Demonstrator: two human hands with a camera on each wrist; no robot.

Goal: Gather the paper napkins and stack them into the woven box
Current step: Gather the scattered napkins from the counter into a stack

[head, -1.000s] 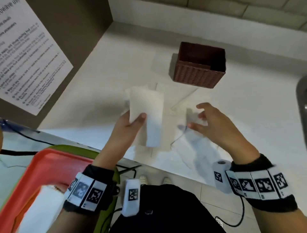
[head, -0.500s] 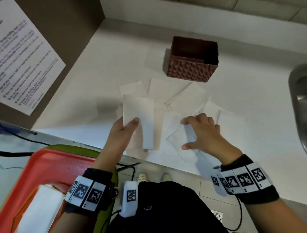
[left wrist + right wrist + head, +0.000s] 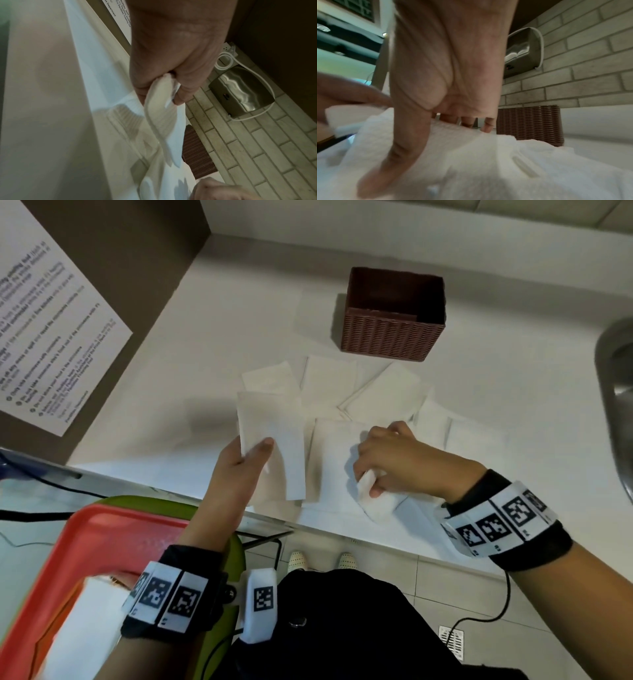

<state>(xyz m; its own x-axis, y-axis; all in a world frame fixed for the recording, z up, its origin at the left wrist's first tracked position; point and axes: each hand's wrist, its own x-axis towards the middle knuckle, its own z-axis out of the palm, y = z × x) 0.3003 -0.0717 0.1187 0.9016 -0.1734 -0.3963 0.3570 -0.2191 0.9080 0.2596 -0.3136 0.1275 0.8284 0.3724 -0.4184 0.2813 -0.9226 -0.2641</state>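
Several white paper napkins lie fanned out on the white counter in front of the brown woven box, which looks empty. My left hand pinches a small stack of napkins between thumb and fingers, just above the counter; the left wrist view shows that stack hanging from the fingers. My right hand lies over another napkin near the counter's front edge, thumb and fingers curled on it, lifting its edge. The right wrist view shows the fingers pressed into that napkin, with the box behind.
A metal sink sits at the right edge of the counter. A brown panel with a printed notice bounds the left side. An orange tray on a green one sits low left. A brick wall with a steel dispenser stands behind.
My right hand came down from above onto the napkins and has closed on one near the front edge, bunching it. The left hand has kept holding its stack almost still.
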